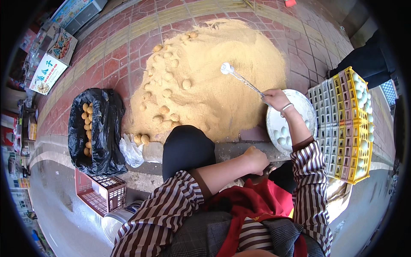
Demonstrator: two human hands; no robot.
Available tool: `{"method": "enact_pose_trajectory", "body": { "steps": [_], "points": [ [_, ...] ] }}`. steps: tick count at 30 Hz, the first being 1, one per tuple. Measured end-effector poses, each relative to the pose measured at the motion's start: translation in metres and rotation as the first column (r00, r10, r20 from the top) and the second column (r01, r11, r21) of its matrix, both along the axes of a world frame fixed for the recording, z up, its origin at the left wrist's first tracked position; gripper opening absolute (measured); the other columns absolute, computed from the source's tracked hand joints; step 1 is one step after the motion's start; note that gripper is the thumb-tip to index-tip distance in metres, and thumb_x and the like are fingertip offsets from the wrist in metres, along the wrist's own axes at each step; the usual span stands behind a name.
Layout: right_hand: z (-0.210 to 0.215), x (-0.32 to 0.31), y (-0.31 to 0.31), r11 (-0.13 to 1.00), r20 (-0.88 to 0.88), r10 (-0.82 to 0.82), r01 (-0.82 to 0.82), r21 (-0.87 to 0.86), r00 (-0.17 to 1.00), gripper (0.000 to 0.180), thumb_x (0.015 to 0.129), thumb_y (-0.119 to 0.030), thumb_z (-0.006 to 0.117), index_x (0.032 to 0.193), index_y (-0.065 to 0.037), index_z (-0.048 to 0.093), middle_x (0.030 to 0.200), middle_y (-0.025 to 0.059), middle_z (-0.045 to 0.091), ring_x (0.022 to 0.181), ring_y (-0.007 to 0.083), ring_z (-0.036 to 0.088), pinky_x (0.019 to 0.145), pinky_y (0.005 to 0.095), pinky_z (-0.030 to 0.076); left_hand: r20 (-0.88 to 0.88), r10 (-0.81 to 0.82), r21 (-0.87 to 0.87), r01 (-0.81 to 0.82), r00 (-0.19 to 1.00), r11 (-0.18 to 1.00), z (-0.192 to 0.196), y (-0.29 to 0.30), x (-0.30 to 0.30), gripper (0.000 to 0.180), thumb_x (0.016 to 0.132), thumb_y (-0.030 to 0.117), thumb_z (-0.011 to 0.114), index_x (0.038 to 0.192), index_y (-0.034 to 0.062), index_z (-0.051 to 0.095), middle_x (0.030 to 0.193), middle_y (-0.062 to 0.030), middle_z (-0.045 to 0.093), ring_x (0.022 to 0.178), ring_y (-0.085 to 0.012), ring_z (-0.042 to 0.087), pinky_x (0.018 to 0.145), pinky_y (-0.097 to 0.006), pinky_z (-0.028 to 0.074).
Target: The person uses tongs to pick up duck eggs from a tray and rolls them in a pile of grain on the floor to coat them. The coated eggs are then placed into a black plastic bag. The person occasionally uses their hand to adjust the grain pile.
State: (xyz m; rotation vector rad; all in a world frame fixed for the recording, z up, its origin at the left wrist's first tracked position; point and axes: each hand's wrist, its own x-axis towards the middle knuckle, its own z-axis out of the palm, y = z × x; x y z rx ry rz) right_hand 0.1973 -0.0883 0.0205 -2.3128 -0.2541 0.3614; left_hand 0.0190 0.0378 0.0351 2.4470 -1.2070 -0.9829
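Note:
My right hand (276,100) is closed round the handle of a long metal ladle (247,83) that reaches out over the pile of yellow-brown powder (239,47). In the ladle's bowl is something white and rounded (226,68), too small to make out. Below that hand stands a white-smeared basin (274,120) with several pale eggs (282,138) in it. My left hand (256,160) is closed in a fist above my lap, near the basin; its fingers hide whatever may be inside. Several powder-coated balls (186,84) lie on the pile's left side.
At right, stacked yellow and grey egg trays (338,124) hold pale blue-green eggs. To the left are a crate lined with a black bag (113,141) holding coated balls, a clear plastic bag (132,150) and a reddish plastic crate (112,195). A kerb (231,150) runs before my knees.

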Motion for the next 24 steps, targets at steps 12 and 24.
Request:
{"method": "enact_pose_trajectory", "body": {
  "steps": [12, 24],
  "points": [
    [-0.024, 0.034, 0.09, 0.998, 0.009, -0.015, 0.016, -0.053, 1.0, 0.037, 0.072, -0.032, 0.064, 0.096, -0.004, 0.068, 0.083, 0.0128, 0.067, 0.079, 0.0254, 0.064, 0.072, 0.0339, 0.049, 0.071, 0.047, -0.042, -0.044, 0.996, 0.998, -0.014, 0.008, 0.005, 0.033, 0.072, 0.036, 0.071, 0.095, 0.0118, 0.071, 0.096, -0.0069, 0.069, 0.091, -0.0265, 0.066, 0.071, -0.041, 0.051],
    [-0.043, -0.169, -0.196, 0.847, -0.069, -0.528, 0.531, 0.033, 0.846, 0.034, 0.077, -0.017, 0.065, 0.106, 0.001, 0.066, 0.078, 0.0082, 0.067, 0.067, 0.0114, 0.059, 0.063, 0.0258, 0.047, -0.105, 0.99, -0.881, -0.471, 0.091, -0.05, 0.109, 0.166, 0.098, 0.034, 0.088, 0.019, 0.059, 0.118, 0.0025, 0.055, 0.089, -0.0094, 0.065, 0.078, -0.0161, 0.06, 0.072, -0.029, 0.049]
  ]
}}
